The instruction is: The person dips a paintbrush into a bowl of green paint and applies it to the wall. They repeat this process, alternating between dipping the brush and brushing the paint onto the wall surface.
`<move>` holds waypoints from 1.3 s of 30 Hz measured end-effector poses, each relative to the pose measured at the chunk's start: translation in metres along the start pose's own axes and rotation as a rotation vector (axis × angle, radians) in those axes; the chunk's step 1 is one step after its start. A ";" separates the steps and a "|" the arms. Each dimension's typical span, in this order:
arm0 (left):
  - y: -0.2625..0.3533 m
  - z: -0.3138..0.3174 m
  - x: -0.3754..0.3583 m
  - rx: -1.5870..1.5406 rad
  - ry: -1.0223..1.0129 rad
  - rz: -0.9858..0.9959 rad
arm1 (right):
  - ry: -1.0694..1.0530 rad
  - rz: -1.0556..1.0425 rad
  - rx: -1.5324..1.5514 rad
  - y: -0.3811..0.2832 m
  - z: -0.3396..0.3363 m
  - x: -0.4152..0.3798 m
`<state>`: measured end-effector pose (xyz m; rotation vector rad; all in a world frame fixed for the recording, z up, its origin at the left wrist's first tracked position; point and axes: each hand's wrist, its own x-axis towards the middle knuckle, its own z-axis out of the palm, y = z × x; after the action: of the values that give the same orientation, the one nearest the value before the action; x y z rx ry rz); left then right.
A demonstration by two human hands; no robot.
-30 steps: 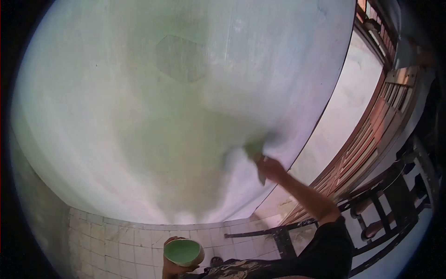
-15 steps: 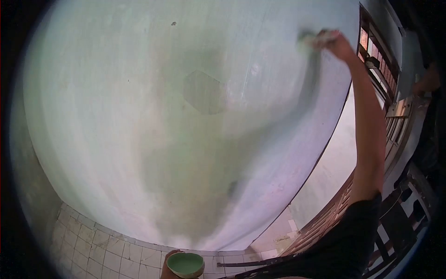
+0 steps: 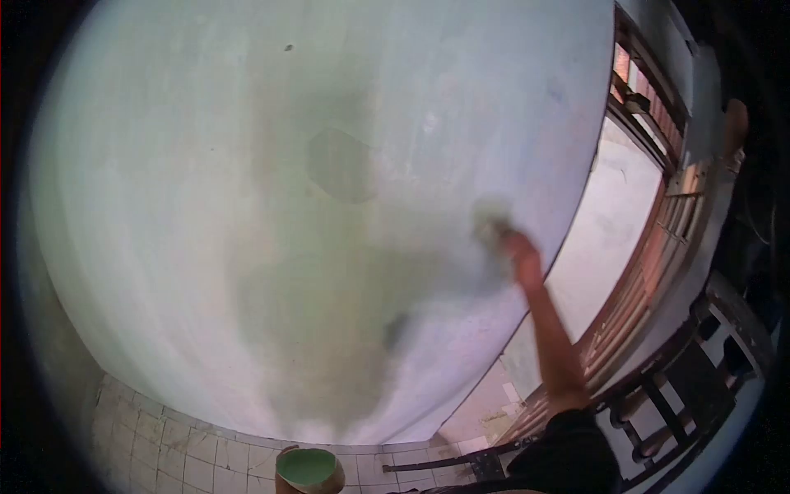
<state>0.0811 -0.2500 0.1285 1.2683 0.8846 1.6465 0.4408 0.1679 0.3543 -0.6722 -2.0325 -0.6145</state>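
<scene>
My right hand (image 3: pixel 520 251) is closed round the handle of a brush (image 3: pixel 492 232), whose pale head is blurred against the light green-white wall (image 3: pixel 444 123). The arm reaches up from a black sleeve at the lower right. At the bottom edge, my left hand (image 3: pixel 285 473) holds a round container (image 3: pixel 309 469) with green paint inside; only part of this hand shows, at the container's left side. A darker patch (image 3: pixel 339 165) marks the wall left of the brush.
White floor tiles (image 3: pixel 197 469) run along the wall's base. On the right are a barred window frame (image 3: pixel 650 99), a white surface (image 3: pixel 613 214) beyond the wall's edge and dark furniture (image 3: pixel 683 387).
My right hand has swept down and left along the wall with the brush. The view has shifted slightly, and the container sits a little further left in it.
</scene>
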 end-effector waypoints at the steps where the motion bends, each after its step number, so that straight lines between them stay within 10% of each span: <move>1: 0.002 0.002 0.000 -0.005 -0.028 -0.017 | -0.125 -0.017 -0.008 -0.022 0.014 -0.043; 4: 0.013 0.000 0.002 0.001 -0.116 -0.066 | -0.132 0.070 0.214 -0.093 0.032 -0.132; 6: 0.018 -0.001 0.007 0.004 -0.172 -0.085 | -0.221 0.743 0.322 -0.155 0.013 -0.159; 8: -0.001 -0.013 0.012 0.016 -0.207 -0.097 | 0.086 0.589 0.447 -0.179 0.023 -0.211; 10: -0.064 -0.046 0.019 -1.180 -0.202 -0.771 | 0.098 0.883 0.522 -0.206 0.032 -0.272; 12: -0.049 -0.043 0.026 -1.126 -0.299 -0.873 | 0.243 1.004 0.747 -0.247 0.039 -0.311; 14: -0.038 -0.038 0.027 -1.085 -0.385 -0.975 | -0.086 1.276 0.621 -0.283 0.018 -0.326; 17: -0.033 -0.036 0.008 -0.009 -0.197 -0.194 | 0.014 1.516 0.812 -0.317 0.020 -0.356; 20: -0.055 -0.058 -0.001 0.183 -0.332 0.015 | 0.339 1.822 1.009 -0.351 0.012 -0.352; 22: -0.040 -0.054 0.001 0.090 -0.265 0.023 | 0.181 1.495 0.852 -0.367 0.012 -0.357; 23: -0.041 -0.066 0.008 0.374 -0.346 0.245 | 0.399 1.991 1.042 -0.364 0.015 -0.347; 25: -0.017 -0.064 0.011 0.385 -0.312 0.246 | 0.397 2.153 1.076 -0.379 0.007 -0.301; 34: 0.018 -0.102 -0.014 0.433 -0.212 0.155 | 0.358 1.693 1.496 -0.432 -0.009 -0.207; 39: 0.023 -0.140 -0.059 0.589 -0.142 0.061 | 0.226 1.072 1.844 -0.463 -0.012 -0.170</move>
<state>-0.0529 -0.3184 0.0949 1.7955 1.3071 1.3600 0.2202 -0.2164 0.1375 -0.3074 -0.9707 1.5500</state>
